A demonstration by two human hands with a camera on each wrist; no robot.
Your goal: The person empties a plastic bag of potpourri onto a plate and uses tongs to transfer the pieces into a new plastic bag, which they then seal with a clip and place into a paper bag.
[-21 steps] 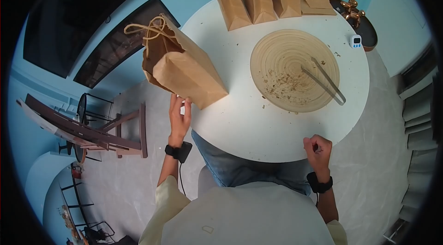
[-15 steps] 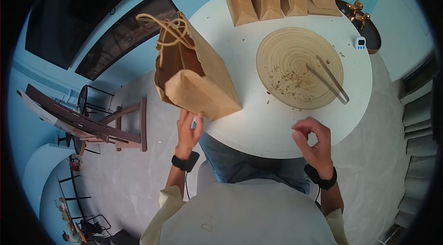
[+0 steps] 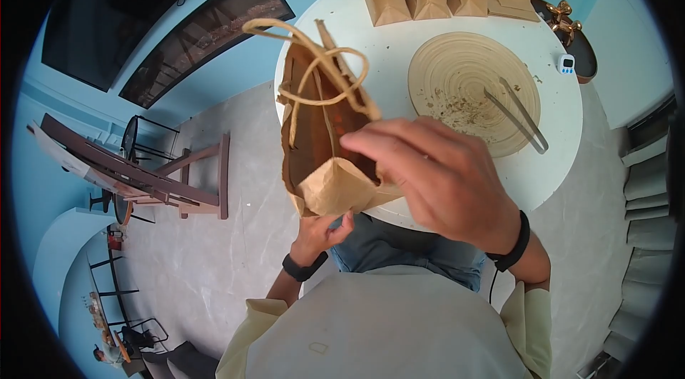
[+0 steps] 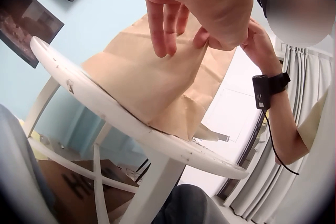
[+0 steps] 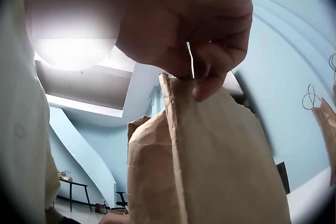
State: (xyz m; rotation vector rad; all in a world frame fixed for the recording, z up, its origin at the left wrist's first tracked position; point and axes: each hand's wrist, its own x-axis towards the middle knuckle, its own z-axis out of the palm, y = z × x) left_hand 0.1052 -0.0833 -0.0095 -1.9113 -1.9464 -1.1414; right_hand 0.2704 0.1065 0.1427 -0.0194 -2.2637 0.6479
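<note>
At the near left edge of the tabletop (image 3: 556,158): paper bag (image 3: 335,190), mouth up, both hands on it. Right hand (image 3: 446,186): fingers narrow, pinching the top edge of the paper. Left hand (image 3: 314,240): fingers against the near side, thumb at a crease; can't tell if they pinch or just steady.

Risks, my read. Base sits right by the rim, so a shove toward the person or off to the left could tip the bag over the edge, worse if the left hand lets go. Thin paper: a hard pull at the pinch could tear it. Cord handles (image 3: 325,59) lie crossed over the mouth and could snag fingers. Tongs (image 3: 514,122) stick out past the edge of the round plate (image 3: 435,72); a swinging right forearm could catch them and scatter the crumbs (image 3: 467,111).

Views: only head gets the handles, plate, tongs and into the mouth; something reddish in there, can't identify. Left wrist alone shows how close the base is to the rim, plus a cardboard box (image 4: 86,187) under the table. Right wrist shows a fingertip over the outer face of the paper; head gives mostly the back of that hand.
</note>
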